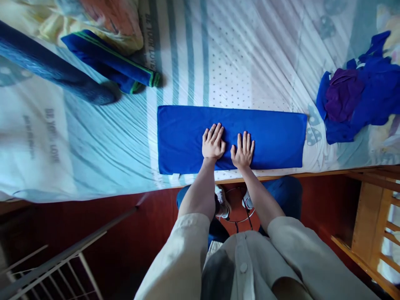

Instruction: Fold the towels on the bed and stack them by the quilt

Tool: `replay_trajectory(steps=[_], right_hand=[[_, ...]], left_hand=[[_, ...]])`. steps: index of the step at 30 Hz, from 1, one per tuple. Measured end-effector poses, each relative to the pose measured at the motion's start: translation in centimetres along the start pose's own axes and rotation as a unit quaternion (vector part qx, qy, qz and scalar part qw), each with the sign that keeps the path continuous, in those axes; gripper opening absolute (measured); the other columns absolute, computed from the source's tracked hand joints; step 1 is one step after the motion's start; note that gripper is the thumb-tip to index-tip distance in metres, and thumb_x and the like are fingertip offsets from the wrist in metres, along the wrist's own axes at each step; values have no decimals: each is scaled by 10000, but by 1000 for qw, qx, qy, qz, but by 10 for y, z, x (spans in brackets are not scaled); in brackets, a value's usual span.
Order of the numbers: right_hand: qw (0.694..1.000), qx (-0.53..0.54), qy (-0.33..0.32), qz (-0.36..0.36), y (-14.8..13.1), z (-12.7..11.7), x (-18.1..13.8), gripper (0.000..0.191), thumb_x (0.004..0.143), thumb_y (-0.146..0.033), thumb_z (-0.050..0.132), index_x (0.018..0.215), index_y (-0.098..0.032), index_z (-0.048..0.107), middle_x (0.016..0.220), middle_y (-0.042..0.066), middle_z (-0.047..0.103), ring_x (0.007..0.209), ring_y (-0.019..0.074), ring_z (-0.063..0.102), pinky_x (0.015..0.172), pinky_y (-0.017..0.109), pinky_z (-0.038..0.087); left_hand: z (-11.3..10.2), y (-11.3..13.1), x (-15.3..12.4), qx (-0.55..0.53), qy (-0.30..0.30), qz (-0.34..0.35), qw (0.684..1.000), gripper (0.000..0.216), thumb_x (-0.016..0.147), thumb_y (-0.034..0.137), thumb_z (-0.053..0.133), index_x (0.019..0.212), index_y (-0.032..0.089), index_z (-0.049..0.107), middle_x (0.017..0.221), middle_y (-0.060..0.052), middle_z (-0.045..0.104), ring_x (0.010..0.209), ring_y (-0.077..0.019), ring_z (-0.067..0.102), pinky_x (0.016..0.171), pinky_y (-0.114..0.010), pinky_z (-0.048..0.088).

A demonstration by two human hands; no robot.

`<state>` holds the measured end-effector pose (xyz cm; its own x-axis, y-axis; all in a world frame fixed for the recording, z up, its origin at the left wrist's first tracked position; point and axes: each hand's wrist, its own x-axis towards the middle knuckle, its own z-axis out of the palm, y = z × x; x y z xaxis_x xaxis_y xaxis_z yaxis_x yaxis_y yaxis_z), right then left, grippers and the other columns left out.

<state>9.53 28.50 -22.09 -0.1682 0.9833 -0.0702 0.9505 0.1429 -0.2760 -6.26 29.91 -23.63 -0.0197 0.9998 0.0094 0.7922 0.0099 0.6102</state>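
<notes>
A blue towel [275,137] lies spread in a long rectangle near the front edge of the bed, with a small white tag at its lower left. My left hand [213,141] presses flat on its middle, fingers stretched forward. Just to the right, my right hand [243,151] rests palm down on the same cloth, fingers apart. Neither hand grips anything. Slight creases show in the fabric around the left hand.
The bed [184,54] has a striped, dotted sheet. Rolled dark blue cloths [109,60] lie at the upper left beside a yellowish bundle [103,21]. Crumpled blue and purple cloths [343,93] are at the right. A white metal rack [62,266] and wooden frame [368,221] flank me.
</notes>
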Motion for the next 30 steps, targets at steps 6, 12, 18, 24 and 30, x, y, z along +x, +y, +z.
replay_trajectory(steps=[6, 12, 18, 24, 30], right_hand=[[1000, 1, -2, 9, -3, 1, 0, 632, 1045, -372, 351, 1640, -160, 326, 1716, 127, 274, 1614, 275, 178, 1301, 549, 138], [1000, 13, -10, 11, -1, 3, 0, 673, 1038, -381, 360, 1667, -168, 249, 1726, 105, 249, 1625, 279, 133, 1313, 558, 89], [999, 19, -24, 19, -2, 0, 1, 680, 1036, -372, 357, 1673, -175, 222, 1734, 89, 225, 1627, 277, 126, 1318, 560, 92], [999, 24, -36, 22, -3, -2, 0, 672, 1040, -379, 344, 1673, -186, 226, 1738, 76, 214, 1629, 262, 118, 1324, 536, 89], [999, 27, -39, 27, -4, -6, 1, 655, 1035, -364, 367, 1657, -177, 286, 1735, 88, 221, 1625, 267, 140, 1323, 531, 98]], left_hand=[[-16, 0, -4, 12, -29, 13, 999, 620, 985, 337, 374, 1574, 158, 454, 1676, -114, 350, 1594, -265, 239, 1317, -503, 117], [-57, -37, -17, 46, -17, -39, 998, 632, 1001, 425, 419, 1572, 159, 455, 1711, -114, 272, 1617, -298, 131, 1314, -553, 58], [-90, -81, -9, 62, 7, -92, 994, 668, 988, 430, 473, 1567, 98, 445, 1738, -108, 191, 1608, -368, 82, 1301, -598, 23], [-106, -110, 17, 87, 27, -139, 986, 658, 1018, 366, 432, 1597, 62, 359, 1745, -158, 121, 1603, -381, 50, 1280, -653, 30], [-76, -56, -45, 86, 41, -143, 985, 662, 1044, 398, 382, 1598, 37, 343, 1726, -220, 141, 1617, -349, 36, 1295, -618, 56]])
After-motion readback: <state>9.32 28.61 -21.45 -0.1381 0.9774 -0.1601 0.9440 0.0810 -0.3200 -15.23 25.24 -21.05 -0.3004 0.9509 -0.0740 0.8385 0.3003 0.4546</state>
